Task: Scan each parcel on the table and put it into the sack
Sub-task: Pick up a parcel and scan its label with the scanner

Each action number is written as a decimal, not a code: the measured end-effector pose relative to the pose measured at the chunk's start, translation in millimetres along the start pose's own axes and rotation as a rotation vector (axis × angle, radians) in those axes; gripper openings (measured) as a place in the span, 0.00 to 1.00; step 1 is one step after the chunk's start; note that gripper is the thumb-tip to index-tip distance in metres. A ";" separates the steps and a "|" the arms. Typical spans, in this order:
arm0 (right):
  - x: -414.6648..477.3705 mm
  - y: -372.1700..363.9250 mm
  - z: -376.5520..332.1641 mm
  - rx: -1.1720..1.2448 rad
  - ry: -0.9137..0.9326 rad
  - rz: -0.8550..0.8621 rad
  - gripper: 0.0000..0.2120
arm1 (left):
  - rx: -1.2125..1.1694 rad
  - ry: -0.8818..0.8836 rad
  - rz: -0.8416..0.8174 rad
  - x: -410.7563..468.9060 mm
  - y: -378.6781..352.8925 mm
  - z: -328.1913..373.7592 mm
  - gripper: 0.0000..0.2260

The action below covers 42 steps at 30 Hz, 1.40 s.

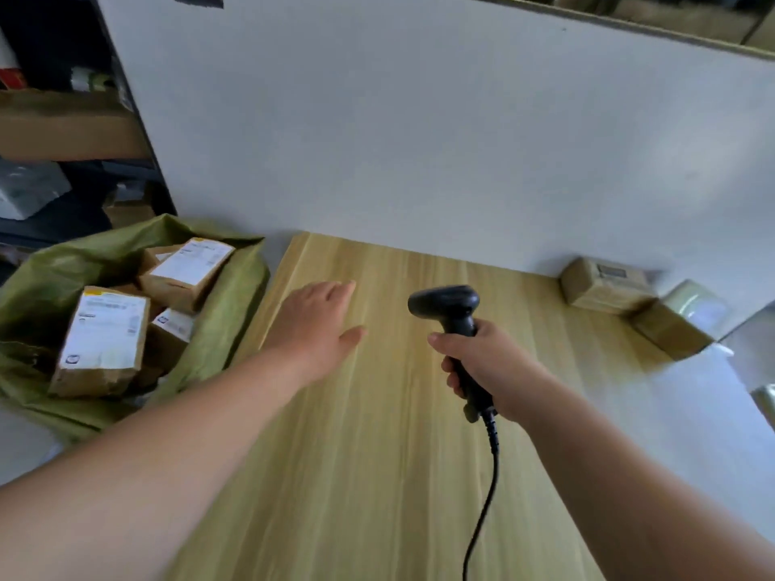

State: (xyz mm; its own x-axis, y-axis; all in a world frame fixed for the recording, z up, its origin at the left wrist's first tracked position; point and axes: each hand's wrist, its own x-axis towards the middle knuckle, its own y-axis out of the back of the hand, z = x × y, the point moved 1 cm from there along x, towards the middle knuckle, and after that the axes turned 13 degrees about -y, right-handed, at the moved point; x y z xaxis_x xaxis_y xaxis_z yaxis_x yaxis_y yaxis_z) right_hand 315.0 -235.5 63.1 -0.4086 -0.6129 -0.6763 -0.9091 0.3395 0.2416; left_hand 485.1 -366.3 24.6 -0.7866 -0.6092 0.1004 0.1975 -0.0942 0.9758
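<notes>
A parcel-sorting storeroom: labelled parcels (102, 341) fill a green sack (235, 299) beside box-laden shelves (63, 127).

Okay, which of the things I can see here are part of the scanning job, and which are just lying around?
Job: scanner in the right hand; far parcel and near parcel on the table; green sack holding bagged parcels.
Lying about: apparent tape roll; shelf box.

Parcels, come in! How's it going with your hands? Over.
Left hand open over table. Right hand grips scanner. Some parcels in sack, two boxes waiting far right. Nothing in the way.
</notes>
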 end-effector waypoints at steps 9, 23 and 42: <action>10.6 209.2 82.1 0.097 -0.055 0.254 0.07 | -0.001 -0.175 -0.090 113.0 -48.2 189.5 0.31; 91.9 467.1 151.2 0.297 -0.076 0.551 0.06 | -0.231 -0.219 -0.141 291.7 -140.6 418.6 0.33; 215.7 484.0 161.9 0.567 0.025 0.638 0.04 | -0.785 0.031 -0.245 409.8 -241.2 458.7 0.22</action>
State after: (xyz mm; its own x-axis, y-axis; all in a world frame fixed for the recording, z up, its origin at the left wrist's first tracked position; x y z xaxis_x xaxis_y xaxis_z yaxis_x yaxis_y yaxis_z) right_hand -199.9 -87.9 -78.5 -0.8365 -0.1962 -0.5116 -0.3284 0.9269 0.1814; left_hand -153.3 -232.0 -80.5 -0.8466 -0.5199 -0.1142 0.3827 -0.7436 0.5482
